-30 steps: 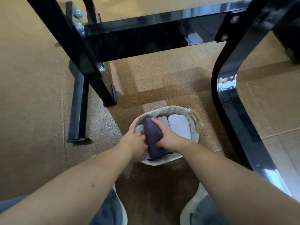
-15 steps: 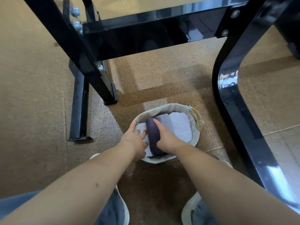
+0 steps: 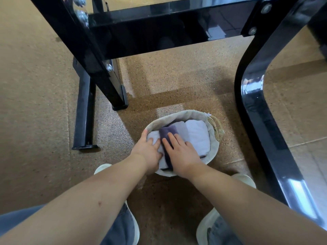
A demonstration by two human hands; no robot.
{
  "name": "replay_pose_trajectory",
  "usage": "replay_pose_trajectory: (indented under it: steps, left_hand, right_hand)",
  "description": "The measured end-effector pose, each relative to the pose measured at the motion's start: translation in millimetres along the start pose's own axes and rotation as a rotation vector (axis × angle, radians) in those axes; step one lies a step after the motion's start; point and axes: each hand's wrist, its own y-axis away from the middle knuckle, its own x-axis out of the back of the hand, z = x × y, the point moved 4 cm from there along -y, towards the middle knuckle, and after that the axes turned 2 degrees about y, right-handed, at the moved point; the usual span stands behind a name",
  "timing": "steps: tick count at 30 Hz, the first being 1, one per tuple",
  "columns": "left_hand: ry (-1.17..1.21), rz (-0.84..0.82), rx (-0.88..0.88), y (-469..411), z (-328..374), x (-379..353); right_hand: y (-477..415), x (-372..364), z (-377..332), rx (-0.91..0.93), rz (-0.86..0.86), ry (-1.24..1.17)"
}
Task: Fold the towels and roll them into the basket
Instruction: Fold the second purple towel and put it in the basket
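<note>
While the basket [image 3: 177,115] is sitting on the floor [image 3: 177,76] just beyond the person's shoes [image 3: 102,168], both hands are working inside it, and neither is closing a grip on anything: the left hand [image 3: 150,150] is lying with straight fingers on the pale towel [image 3: 153,136] at the left end, thumb reaching along the rim, and the right hand [image 3: 183,152] is pressing flat, fingers spread, on the dark towel [image 3: 167,132] just beside it. Judging by this, the palms are bearing down to seat the dark roll between its neighbours and to stop the soft cloth springing loose. The rolls are lying side by side, touching, running near to far, with a lilac towel [image 3: 181,127] and a white towel [image 3: 197,137] filling the right part, so the basket is looking close to full. The towels are showing as plump, matte cylinders; the basket is showing as a shallow oval with a limp beige lining folded over its rim and a straw-coloured woven handle [image 3: 217,129] at the right end. The floor is looking speckled and grainy like cork, while the black frame [image 3: 159,27] standing over the far side is shining glossy and hard.
</note>
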Motion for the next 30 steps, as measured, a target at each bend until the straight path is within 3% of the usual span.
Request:
replay_pose_trajectory:
  steps: [9,18,30]
  left_hand:
    - [-0.017,-0.005,0.004,5.7,1.4,4.2]
    - [0.111,0.161,0.03,47.9,-5.7,25.9]
    - [0.147,0.587,0.118,129.5,-26.1,134.0]
  right_hand:
    - [-10.3,12.1,-0.5,-0.071,-0.014,0.006]
    - [21.2,62.6,2.1,-0.06,-0.076,-0.112]
    - [104.9,190.9,13.8,-0.112,0.166,-0.087]
